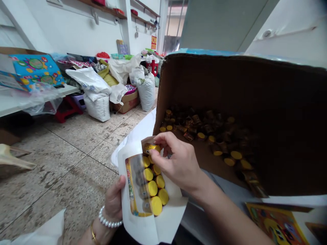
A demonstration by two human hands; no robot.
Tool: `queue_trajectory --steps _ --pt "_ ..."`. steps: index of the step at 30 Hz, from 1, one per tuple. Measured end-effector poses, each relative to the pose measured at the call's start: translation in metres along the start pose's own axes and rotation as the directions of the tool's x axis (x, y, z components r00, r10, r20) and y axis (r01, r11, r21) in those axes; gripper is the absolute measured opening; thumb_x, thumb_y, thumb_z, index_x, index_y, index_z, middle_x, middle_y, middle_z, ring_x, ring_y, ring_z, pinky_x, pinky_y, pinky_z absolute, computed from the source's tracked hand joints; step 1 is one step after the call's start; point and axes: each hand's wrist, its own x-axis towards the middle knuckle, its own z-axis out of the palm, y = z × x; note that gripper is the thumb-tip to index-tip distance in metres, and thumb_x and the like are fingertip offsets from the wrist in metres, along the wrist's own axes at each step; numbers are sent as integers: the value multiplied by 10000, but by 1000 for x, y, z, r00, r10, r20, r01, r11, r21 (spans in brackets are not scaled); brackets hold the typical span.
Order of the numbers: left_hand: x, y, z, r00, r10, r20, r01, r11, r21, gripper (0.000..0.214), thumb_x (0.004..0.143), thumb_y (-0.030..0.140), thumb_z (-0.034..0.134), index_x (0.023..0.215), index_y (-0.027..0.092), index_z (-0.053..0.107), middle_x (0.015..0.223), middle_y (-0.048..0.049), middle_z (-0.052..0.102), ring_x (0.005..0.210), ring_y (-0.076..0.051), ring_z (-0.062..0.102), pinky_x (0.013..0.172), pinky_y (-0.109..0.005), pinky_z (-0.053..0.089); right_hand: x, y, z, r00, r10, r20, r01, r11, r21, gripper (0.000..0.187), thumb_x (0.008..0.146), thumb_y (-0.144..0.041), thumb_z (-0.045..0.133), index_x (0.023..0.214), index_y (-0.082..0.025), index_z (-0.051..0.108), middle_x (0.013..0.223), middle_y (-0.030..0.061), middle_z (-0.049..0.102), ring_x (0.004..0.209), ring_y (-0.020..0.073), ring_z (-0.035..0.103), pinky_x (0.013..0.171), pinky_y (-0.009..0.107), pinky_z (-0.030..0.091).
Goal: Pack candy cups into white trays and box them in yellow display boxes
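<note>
Packing step, I reckon: right hand (178, 163) pinches small yellow-capped tube (151, 148) at mouth of white windowed paper pouch (148, 207); left hand (114, 202) grips pouch's left edge. Next: seat tube inside.

One head-worn view, looking forward and down, close over the left hand (114, 200) and right hand (178, 163) gripping the pouch (150, 190); cardboard box (230, 88) just beyond the grip, floor (63, 153) stretching away left.
</note>
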Motion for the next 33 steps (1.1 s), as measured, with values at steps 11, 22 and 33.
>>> queue_trajectory --steps 11,22,33 --pt "14 9 4 998 35 51 -36 999 16 493 967 396 418 1398 200 553 1390 -72 617 1278 -280 574 1153 -438 354 4 11 -6 976 -162 -144 156 986 -50 181 927 -203 569 980 -197 742 968 49 727 882 151 675 805 249 534" --pt "26 18 3 999 -45 -28 47 996 75 563 913 638 437 1279 271 657 1342 -74 658 1389 -341 440 1187 -539 244 18 143 -24 914 405 23 -236 576 -783 301 934 -204 475 1122 -91 680 1140 206 670 1122 345 563 950 438 417" --pt "44 31 4 999 34 -33 -30 990 134 383 895 394 538 1186 214 711 1114 -89 768 1281 -349 561 1144 -562 334 25 120 -42 816 548 185 -322 697 -641 417 785 -134 594 1196 -111 660 1089 167 704 969 295 670 785 350 500"
